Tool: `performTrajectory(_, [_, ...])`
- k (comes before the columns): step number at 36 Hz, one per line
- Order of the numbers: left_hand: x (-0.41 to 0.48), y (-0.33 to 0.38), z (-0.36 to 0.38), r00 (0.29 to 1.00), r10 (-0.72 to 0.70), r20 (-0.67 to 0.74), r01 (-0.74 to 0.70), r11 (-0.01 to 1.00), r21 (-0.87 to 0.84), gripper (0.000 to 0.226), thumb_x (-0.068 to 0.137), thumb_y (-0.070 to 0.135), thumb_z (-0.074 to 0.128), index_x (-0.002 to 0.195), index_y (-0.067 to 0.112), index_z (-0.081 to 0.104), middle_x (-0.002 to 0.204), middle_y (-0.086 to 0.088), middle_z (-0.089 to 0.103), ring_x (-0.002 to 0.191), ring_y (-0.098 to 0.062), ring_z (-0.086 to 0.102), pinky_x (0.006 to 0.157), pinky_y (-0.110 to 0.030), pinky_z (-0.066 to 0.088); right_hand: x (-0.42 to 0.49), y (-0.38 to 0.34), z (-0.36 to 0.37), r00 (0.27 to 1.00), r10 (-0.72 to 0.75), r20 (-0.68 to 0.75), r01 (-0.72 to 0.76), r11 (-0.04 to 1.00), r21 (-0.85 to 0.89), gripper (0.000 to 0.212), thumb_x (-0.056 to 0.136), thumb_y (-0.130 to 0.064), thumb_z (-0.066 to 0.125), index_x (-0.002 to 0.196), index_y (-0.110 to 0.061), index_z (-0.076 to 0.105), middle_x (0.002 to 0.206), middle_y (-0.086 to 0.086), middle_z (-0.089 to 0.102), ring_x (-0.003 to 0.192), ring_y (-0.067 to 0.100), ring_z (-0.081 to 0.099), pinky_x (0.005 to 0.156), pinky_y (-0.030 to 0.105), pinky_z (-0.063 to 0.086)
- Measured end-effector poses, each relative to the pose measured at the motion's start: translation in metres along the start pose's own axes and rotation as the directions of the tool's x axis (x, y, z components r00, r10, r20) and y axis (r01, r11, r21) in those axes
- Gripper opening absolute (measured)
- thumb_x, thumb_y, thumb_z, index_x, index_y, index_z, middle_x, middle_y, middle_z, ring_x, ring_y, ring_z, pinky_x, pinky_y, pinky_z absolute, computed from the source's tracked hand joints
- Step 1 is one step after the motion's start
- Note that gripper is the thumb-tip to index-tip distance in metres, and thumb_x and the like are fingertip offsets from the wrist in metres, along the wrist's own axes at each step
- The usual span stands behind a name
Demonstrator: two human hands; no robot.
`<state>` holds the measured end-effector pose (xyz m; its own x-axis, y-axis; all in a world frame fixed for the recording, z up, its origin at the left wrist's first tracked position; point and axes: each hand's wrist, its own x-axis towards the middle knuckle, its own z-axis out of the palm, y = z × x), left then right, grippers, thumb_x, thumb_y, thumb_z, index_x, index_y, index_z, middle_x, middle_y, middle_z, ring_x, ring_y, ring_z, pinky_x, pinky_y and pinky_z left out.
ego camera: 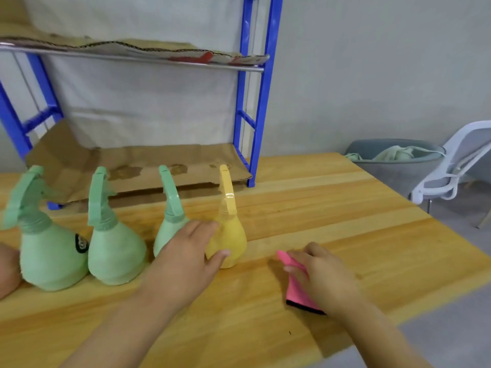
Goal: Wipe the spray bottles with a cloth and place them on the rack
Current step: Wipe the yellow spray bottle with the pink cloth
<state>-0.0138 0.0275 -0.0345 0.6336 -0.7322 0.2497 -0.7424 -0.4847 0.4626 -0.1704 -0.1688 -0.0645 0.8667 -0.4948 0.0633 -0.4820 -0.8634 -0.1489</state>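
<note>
Wooden table point(345, 208), four spray bottles point(114, 256), pink cloth point(295, 292), blue rack point(261, 102)

4 spray bottles point(114, 251) stand in a row before the rack point(261, 102) — open tabletop point(345, 208) lies to their right.
</note>
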Motion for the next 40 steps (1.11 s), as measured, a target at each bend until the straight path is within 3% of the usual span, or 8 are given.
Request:
performTrajectory(5, [0.017, 0.012, 0.009, 0.988, -0.109, -0.112, 0.095, 0.988, -0.123, 0.066, 0.087, 0.046, 0.059, 0.142, 0.021, 0.033, 0.137, 0.004, 0.043, 0.119, -0.012, 0.051, 0.1, -0.027, 0.043, 0.004, -0.003, -0.002, 0.96, -0.071, -0.27, 0.119, 0.979, 0.166, 0.036, 0.091, -0.039, 0.056, 0.124, -0.029, 0.062, 0.085, -0.008, 0.05, 0.074, 0.013, 0.051, 0.063, 0.02, 0.041])
performTrajectory(9, [0.03, 0.016, 0.015, 0.975, -0.173, -0.136, 0.149, 0.974, -0.169, 0.065, 0.086, 0.042, 0.062, 0.141, 0.017, 0.038, 0.136, 0.002, 0.049, 0.124, -0.014, 0.049, 0.102, -0.026, 0.039, 0.008, -0.009, -0.013, 0.91, -0.068, -0.41, 0.191, 0.945, 0.265, 0.039, 0.089, -0.046, 0.049, 0.125, -0.035, 0.06, 0.082, -0.009, 0.048, 0.067, 0.009, 0.051, 0.056, 0.018, 0.042])
performTrajectory(16, [0.037, 0.02, 0.02, 0.948, -0.239, -0.21, 0.191, 0.956, -0.224, 0.042, 0.087, 0.042, 0.062, 0.122, 0.02, 0.055, 0.11, 0.005, 0.063, 0.101, -0.011, 0.059, 0.087, -0.025, 0.049, 0.014, -0.013, -0.02, 0.868, 0.039, -0.495, 0.198, 0.887, 0.417, 0.038, 0.088, -0.024, 0.063, 0.126, -0.026, 0.061, 0.094, -0.003, 0.046, 0.078, 0.011, 0.05, 0.069, 0.026, 0.046])
performTrajectory(23, [0.034, 0.028, 0.015, 0.941, -0.248, -0.231, 0.198, 0.956, -0.219, 0.028, 0.088, 0.036, 0.063, 0.11, 0.019, 0.06, 0.101, 0.005, 0.066, 0.093, -0.012, 0.062, 0.082, -0.029, 0.053, 0.009, -0.019, -0.017, 0.882, 0.033, -0.47, 0.193, 0.885, 0.423, 0.04, 0.087, -0.018, 0.066, 0.125, -0.03, 0.061, 0.096, -0.008, 0.05, 0.081, 0.003, 0.052, 0.072, 0.017, 0.04])
performTrajectory(30, [0.003, 0.025, 0.005, 0.965, -0.2, -0.17, 0.148, 0.949, -0.277, 0.017, 0.087, 0.032, 0.065, 0.101, 0.022, 0.063, 0.09, 0.008, 0.068, 0.086, -0.009, 0.064, 0.079, -0.032, 0.054, 0.001, -0.036, -0.014, 0.925, 0.091, -0.368, 0.087, 0.894, 0.439, 0.038, 0.089, -0.037, 0.057, 0.126, -0.031, 0.054, 0.11, -0.013, 0.05, 0.09, 0.006, 0.048, 0.08, 0.02, 0.036])
performTrajectory(34, [-0.021, 0.018, -0.007, 0.972, -0.176, -0.155, 0.12, 0.94, -0.319, 0.012, 0.085, 0.03, 0.068, 0.096, 0.026, 0.064, 0.085, 0.019, 0.065, 0.082, 0.005, 0.06, 0.068, -0.006, 0.044, -0.007, -0.047, -0.009, 0.938, 0.086, -0.335, 0.085, 0.881, 0.465, 0.038, 0.088, -0.046, 0.053, 0.123, -0.032, 0.055, 0.109, -0.009, 0.054, 0.088, 0.006, 0.048, 0.068, 0.014, 0.035])
performTrajectory(37, [-0.042, 0.009, -0.018, 0.974, -0.169, -0.153, 0.101, 0.921, -0.377, 0.013, 0.082, 0.026, 0.07, 0.092, 0.032, 0.064, 0.084, 0.025, 0.064, 0.088, 0.014, 0.057, 0.068, 0.0, 0.041, -0.014, -0.056, -0.005, 0.951, 0.083, -0.299, 0.076, 0.871, 0.485, 0.037, 0.09, -0.047, 0.048, 0.124, -0.034, 0.055, 0.112, -0.009, 0.052, 0.09, 0.007, 0.05, 0.073, 0.019, 0.035])
performTrajectory(40, [-0.064, -0.001, -0.027, 0.973, -0.16, -0.167, 0.082, 0.914, -0.398, 0.017, 0.081, 0.025, 0.071, 0.093, 0.034, 0.064, 0.086, 0.026, 0.065, 0.092, 0.017, 0.055, 0.071, 0.002, 0.041, -0.021, -0.067, 0.0, 0.951, 0.076, -0.299, 0.095, 0.85, 0.518, 0.036, 0.093, -0.049, 0.042, 0.122, -0.037, 0.058, 0.111, -0.01, 0.054, 0.094, 0.005, 0.053, 0.075, 0.013, 0.037])
